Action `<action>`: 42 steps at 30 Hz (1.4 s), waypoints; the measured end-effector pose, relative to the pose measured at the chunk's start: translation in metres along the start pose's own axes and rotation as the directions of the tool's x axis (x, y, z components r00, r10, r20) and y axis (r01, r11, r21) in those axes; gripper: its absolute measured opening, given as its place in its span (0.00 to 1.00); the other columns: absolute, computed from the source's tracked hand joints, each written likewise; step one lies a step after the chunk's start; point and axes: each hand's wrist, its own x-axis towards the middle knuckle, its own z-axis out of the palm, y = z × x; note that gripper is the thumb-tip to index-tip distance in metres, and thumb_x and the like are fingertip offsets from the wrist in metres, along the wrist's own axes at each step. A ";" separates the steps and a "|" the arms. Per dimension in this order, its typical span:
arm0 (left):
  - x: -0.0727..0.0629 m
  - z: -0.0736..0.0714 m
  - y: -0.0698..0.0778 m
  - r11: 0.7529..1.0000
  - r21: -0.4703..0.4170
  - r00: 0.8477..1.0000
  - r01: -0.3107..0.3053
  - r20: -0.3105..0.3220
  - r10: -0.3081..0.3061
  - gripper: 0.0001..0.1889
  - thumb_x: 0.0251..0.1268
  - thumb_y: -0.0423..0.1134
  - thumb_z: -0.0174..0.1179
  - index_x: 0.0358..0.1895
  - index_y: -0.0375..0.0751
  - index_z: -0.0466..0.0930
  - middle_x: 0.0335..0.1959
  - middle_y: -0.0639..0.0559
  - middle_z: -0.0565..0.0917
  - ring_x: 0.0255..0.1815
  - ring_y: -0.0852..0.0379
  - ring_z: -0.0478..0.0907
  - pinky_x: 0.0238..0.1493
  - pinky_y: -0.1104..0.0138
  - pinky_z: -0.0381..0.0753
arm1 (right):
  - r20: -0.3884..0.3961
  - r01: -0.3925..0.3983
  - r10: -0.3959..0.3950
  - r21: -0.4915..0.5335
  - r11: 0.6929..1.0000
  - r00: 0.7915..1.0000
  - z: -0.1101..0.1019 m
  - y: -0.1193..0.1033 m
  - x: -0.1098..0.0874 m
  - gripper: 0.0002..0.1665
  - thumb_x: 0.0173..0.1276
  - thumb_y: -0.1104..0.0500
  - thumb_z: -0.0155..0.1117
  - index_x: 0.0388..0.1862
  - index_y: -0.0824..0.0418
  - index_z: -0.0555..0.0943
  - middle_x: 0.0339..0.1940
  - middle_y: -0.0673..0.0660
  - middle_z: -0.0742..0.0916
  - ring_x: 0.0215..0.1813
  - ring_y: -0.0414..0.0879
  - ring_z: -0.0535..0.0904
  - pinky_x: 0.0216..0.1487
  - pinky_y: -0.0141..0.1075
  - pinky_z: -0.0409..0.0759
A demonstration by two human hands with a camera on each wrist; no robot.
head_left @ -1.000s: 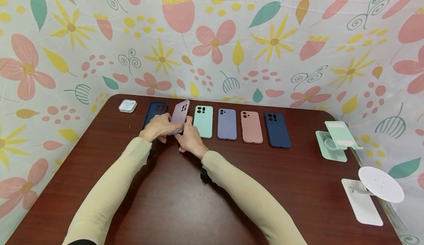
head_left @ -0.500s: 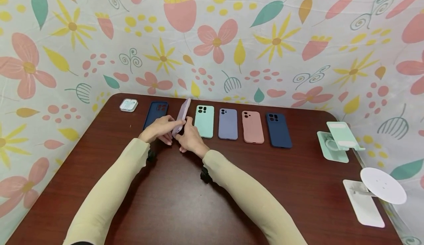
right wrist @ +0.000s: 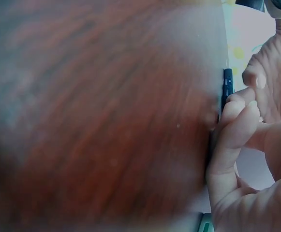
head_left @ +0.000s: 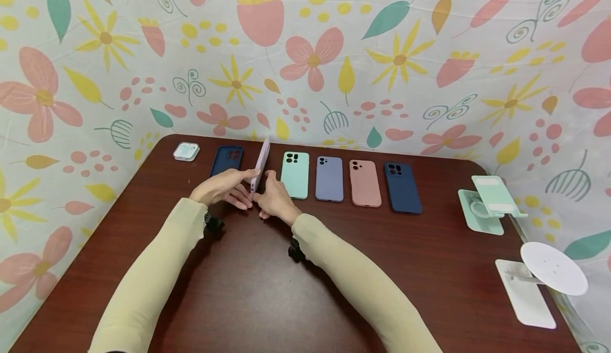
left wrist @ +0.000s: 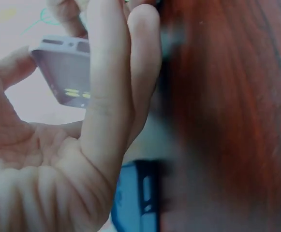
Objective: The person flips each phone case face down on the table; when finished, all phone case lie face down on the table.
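Observation:
A lilac phone case (head_left: 261, 161) stands steeply on edge between both hands, its narrow side facing the head camera. My left hand (head_left: 221, 187) holds it from the left, the thumb on its edge and the other fingers extended below. In the left wrist view the thumb touches one corner of the lilac case (left wrist: 65, 72), whose end cutouts show. My right hand (head_left: 277, 199) pinches its lower end from the right. Left of it a dark blue phone case (head_left: 224, 161) lies with its inside up, partly behind my left hand. A mint phone case (head_left: 295, 175) lies just right.
Further right in the row lie a periwinkle case (head_left: 329, 179), a pink case (head_left: 365, 183) and a navy case (head_left: 403, 187). A small clear box (head_left: 186, 151) sits far left. A mint stand (head_left: 482, 218) and a white stand (head_left: 525, 294) are at the right edge.
The lilac case has turned from showing its back to nearly edge-on and more upright. My left hand has shifted slightly left with its fingers spread more; my right hand stays almost in place.

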 end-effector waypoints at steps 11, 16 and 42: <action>-0.014 -0.006 0.013 0.976 0.149 0.947 -0.157 -0.258 0.191 0.35 0.81 0.46 0.67 0.83 0.40 0.65 0.38 0.42 0.90 0.26 0.57 0.88 0.42 0.56 0.97 | -0.003 -0.013 0.013 -0.048 0.999 1.000 0.003 0.001 0.005 0.45 0.81 0.55 0.70 0.86 0.63 0.58 0.19 0.58 0.85 0.12 0.43 0.82 0.20 0.35 0.87; -0.018 -0.009 0.013 0.962 0.191 0.926 -0.197 -0.285 0.246 0.29 0.80 0.39 0.67 0.79 0.42 0.73 0.33 0.43 0.89 0.23 0.58 0.88 0.42 0.52 0.97 | 0.007 -0.024 0.024 -0.049 0.999 1.000 0.003 0.000 0.006 0.45 0.81 0.53 0.70 0.86 0.64 0.59 0.19 0.57 0.84 0.12 0.42 0.81 0.20 0.35 0.87; -0.015 -0.012 0.002 0.956 0.279 0.952 -0.096 -0.256 0.170 0.40 0.70 0.38 0.74 0.83 0.41 0.68 0.38 0.36 0.90 0.24 0.59 0.87 0.38 0.59 0.96 | 0.019 -0.032 0.033 -0.080 0.996 0.999 -0.001 0.002 0.005 0.43 0.83 0.58 0.66 0.86 0.69 0.57 0.20 0.59 0.88 0.13 0.42 0.83 0.23 0.35 0.89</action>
